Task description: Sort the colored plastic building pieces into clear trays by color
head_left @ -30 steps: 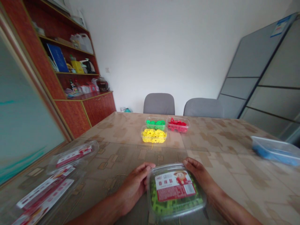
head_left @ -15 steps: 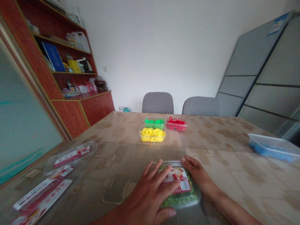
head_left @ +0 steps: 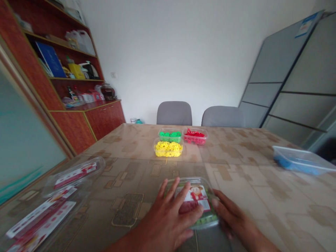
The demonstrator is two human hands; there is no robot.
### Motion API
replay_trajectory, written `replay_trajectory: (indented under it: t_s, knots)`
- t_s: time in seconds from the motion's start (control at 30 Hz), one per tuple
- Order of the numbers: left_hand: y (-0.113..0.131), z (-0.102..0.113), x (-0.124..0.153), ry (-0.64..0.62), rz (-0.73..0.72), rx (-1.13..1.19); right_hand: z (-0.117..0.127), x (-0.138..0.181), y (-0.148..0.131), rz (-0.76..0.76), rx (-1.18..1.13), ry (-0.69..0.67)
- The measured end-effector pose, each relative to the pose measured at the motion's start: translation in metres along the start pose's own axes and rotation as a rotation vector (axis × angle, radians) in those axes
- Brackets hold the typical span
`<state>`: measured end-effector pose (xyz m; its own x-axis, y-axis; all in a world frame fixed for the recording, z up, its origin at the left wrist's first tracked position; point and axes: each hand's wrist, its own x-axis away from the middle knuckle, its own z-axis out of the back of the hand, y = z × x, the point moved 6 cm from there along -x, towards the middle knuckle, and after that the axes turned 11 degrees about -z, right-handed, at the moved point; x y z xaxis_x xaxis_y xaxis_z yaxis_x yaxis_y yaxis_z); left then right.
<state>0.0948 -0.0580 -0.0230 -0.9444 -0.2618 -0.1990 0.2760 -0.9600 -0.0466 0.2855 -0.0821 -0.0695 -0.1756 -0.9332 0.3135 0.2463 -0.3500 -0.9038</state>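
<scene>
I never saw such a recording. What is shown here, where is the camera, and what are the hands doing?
No machine here: a person wears a camera on the head, so you look down at their hands. The left hand lies flat on the lid of a clear box of green pieces; the right hand, blurred, is at its right side. The box stands on a table. Beyond stand a yellow tub, a green tub and a red tub, a blue box at right, clear packs at left.

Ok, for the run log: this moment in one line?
left hand: flat on lidded box | right hand: at box's right side | box: on table
</scene>
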Motion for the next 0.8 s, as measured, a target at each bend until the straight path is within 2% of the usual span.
replay_trajectory:
  t_s: [0.17,0.43,0.63,0.8]
  knots:
    - [0.001,-0.002,0.000,-0.013,-0.014,-0.009,-0.007,0.005,-0.003,-0.037,-0.043,0.005]
    - [0.003,-0.003,0.002,-0.007,-0.019,-0.059,-0.009,0.006,-0.003,-0.002,-0.056,0.034]
    - [0.001,-0.004,0.000,-0.002,-0.025,-0.075,-0.014,0.009,0.004,-0.098,-0.113,-0.069]
    - [0.001,-0.006,0.001,0.008,-0.021,-0.090,-0.016,0.004,0.009,-0.080,-0.154,-0.153]
